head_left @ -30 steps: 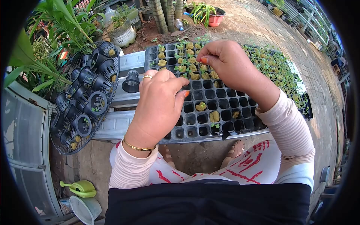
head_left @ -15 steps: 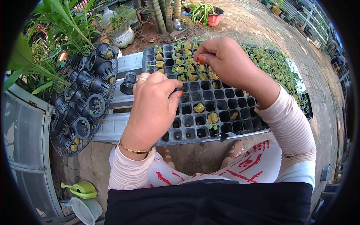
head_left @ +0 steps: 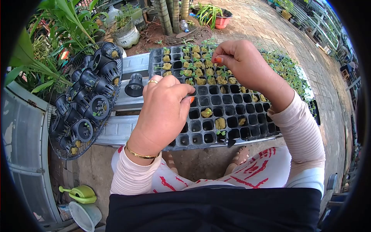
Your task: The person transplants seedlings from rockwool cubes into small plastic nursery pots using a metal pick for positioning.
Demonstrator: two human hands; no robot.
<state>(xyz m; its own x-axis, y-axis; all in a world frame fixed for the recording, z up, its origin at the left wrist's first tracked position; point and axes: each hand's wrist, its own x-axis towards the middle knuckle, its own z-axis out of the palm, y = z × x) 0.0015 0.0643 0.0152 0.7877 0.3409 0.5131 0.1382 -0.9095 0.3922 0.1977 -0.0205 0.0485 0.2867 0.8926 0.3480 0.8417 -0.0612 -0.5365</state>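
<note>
A black seedling tray (head_left: 196, 138) lies in front of me, with sprouts in yellowish sponge plugs (head_left: 220, 123) in many of its cells; other cells hold no plug. My left hand (head_left: 164, 106) is over the tray's left part, index finger stretched out and thumb apart from it, with nothing visible between them. Its other fingers are mostly hidden. Above the planted rows, my right hand (head_left: 241, 62) has thumb and forefinger pinched together. Whatever is between those fingertips is too small to make out. One black net pot (head_left: 135, 85) rests upside down left of the tray.
At left, a wire basket (head_left: 101, 131) holds several black net pots, some with sponge plugs. The tray rests on a slatted metal bench (head_left: 129, 129). A green watering can (head_left: 82, 194) and a pale bucket (head_left: 85, 216) stand on the ground. Potted plants (head_left: 125, 33) are behind.
My right hand has moved a little to the right over the tray, still pinched. My left hand has shifted slightly right. The camera view has moved a little.
</note>
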